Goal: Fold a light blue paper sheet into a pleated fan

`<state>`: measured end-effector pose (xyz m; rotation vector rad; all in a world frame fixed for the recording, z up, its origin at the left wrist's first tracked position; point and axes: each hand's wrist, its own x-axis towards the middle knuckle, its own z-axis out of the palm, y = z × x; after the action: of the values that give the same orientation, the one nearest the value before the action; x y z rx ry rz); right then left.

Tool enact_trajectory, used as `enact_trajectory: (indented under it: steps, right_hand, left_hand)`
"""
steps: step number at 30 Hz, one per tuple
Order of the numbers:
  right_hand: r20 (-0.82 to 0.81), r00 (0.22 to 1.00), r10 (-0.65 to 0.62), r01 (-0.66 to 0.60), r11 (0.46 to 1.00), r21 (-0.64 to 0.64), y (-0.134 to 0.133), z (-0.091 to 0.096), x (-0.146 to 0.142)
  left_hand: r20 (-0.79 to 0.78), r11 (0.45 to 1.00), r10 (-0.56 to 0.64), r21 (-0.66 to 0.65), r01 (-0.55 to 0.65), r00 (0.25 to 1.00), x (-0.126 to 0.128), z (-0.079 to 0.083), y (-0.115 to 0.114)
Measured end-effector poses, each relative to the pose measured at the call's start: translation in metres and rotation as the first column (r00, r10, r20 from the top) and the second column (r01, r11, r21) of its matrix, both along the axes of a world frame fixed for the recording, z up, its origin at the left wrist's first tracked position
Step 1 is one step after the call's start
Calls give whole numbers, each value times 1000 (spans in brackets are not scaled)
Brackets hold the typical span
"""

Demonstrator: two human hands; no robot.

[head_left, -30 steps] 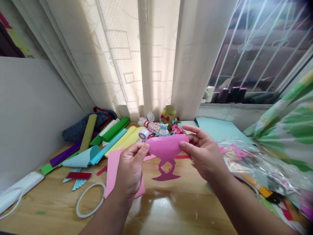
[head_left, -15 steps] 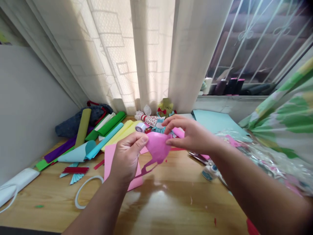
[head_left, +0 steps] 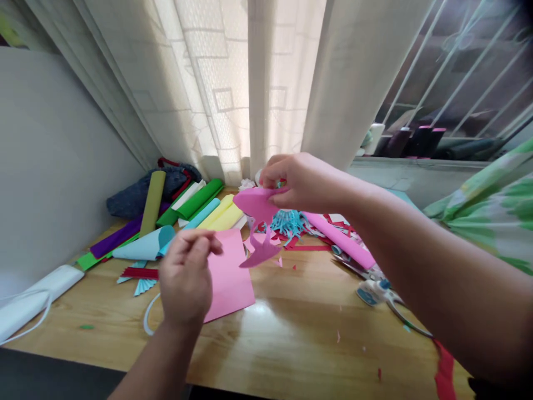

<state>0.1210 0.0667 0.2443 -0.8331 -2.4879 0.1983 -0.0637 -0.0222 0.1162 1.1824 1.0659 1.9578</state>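
My right hand (head_left: pixel 302 180) pinches the top of a magenta paper cut-out (head_left: pixel 259 222) and holds it up over the wooden table (head_left: pixel 291 333); the cut-out's narrow stem and foot dangle below. My left hand (head_left: pixel 186 276) hovers lower left, apart from the cut-out, with thumb and fingertips drawn together and nothing visible in them. Under it lies a pale pink paper sheet (head_left: pixel 229 275) flat on the table.
Rolled coloured papers (head_left: pixel 183 214) lie at the back left by the curtain. A pink roll (head_left: pixel 339 241), a blue paper fringe (head_left: pixel 288 221), scissors and a glue bottle (head_left: pixel 375 289) sit to the right. A tape ring (head_left: pixel 149 319) and a white device (head_left: pixel 33 300) lie left.
My left hand let go of the cut-out and dropped toward me. My right hand lifted the cut-out up and away, toward the curtain. The view shifted slightly.
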Motion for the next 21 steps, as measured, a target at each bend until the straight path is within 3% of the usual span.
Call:
enact_trajectory:
  steps: [1,2,3,4,5,6,9,11,14,21]
  right_hand:
    - [-6,1000,2,-1,1000,27,2,3,-2]
    - [-18,1000,5,-4,999,53,3,5,-2]
    - [-36,999,12,-9,997,75,3,6,-2]
    - [-57,998,27,-21,995,95,1,5,-1]
    - [-74,996,51,-43,993,114,-1,2,2]
    - [-86,993,84,-72,988,134,-5,-2,6]
    - [-53,979,196,-182,964,194,-20,-27,19]
    - [-23,972,233,-222,948,230,-30,-52,27]
    - [-9,977,212,-203,944,262,-41,-93,31]
    - [4,995,100,-94,922,376,-28,-184,1]
  left_hand:
    - [-12,986,-135,-101,133,991,1,-13,-5]
    - [27,906,-336,-264,331,942,5,-26,-9]
    - [159,783,-473,-376,496,867,9,-39,-11]
    - [349,681,-498,-410,607,794,14,-51,-12]
    - [538,617,-466,-373,694,703,19,-61,-10]
    - [674,590,-425,-300,750,604,23,-68,-8]
    - [853,643,-349,-83,762,388,23,-74,6]
    - [858,704,-375,16,710,352,14,-71,15]
    - [833,778,-401,91,621,380,-5,-70,23]
    - [839,889,-245,-5,458,486,-48,-80,26]
